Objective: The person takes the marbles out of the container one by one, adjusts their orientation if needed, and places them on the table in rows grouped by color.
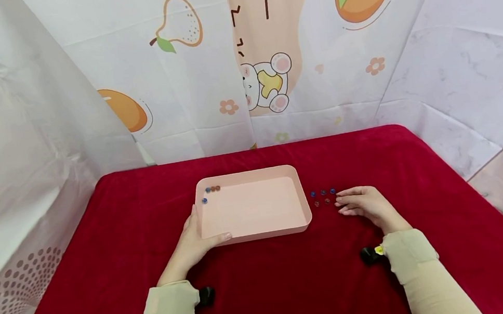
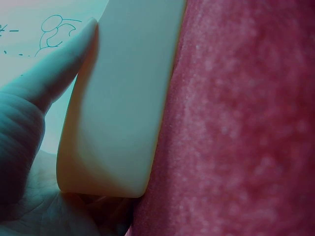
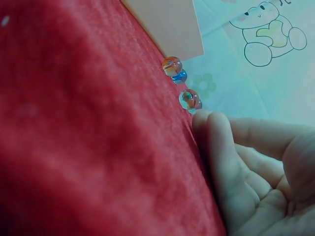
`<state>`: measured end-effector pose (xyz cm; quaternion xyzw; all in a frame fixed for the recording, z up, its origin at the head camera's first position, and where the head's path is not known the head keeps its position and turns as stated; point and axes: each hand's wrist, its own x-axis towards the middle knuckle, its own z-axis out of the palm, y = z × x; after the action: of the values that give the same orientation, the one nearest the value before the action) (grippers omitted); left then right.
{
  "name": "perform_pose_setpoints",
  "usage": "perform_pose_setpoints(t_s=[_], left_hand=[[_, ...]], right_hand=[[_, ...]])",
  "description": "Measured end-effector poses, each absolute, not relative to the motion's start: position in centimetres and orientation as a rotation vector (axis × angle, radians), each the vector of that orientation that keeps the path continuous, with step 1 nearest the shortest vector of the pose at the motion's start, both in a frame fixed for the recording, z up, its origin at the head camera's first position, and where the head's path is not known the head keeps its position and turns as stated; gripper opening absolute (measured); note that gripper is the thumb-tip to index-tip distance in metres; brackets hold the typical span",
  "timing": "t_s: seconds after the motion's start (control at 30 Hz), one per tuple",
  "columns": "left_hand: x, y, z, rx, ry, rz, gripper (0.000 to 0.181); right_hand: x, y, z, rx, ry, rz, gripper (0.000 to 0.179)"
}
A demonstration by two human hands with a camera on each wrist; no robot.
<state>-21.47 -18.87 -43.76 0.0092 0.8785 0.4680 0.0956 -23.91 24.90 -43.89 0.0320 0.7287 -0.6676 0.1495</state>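
My left hand [image 1: 194, 245] grips the near left corner of a shallow pale pink tray [image 1: 261, 235]. Its thumb lies along the front rim, as the left wrist view shows beside the tray wall [image 2: 123, 108]; the other fingers reach along the left side. My right hand [image 1: 368, 205] is at the right end of two short rows of glass marbles: three blue marbles [image 1: 323, 192] and two orange-brown marbles [image 1: 327, 201]. In the right wrist view, thumb and forefinger tips of this hand [image 3: 246, 167] come together close behind an orange marble [image 3: 189, 99]; whether they pinch a marble is hidden.
Inside the tray's far left corner lie two blue marbles [image 1: 204, 201] and two orange-brown marbles [image 1: 217, 188]. A dark red cloth [image 1: 277, 290] covers the table. Behind it hangs a white printed curtain [image 1: 204, 79]. A black wrist device [image 1: 206, 296] sits at the left cuff.
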Motion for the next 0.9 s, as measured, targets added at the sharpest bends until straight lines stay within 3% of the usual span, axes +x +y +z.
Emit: perform_pose_setpoints(t_s=[0.9], left_hand=[[-21.23, -18.76, -43.68, -0.016, 2.598, 1.371, 0.128]], right_hand=[[-23.77, 24.79, -43.69, 0.163, 2.18, -1.864, 0.045]])
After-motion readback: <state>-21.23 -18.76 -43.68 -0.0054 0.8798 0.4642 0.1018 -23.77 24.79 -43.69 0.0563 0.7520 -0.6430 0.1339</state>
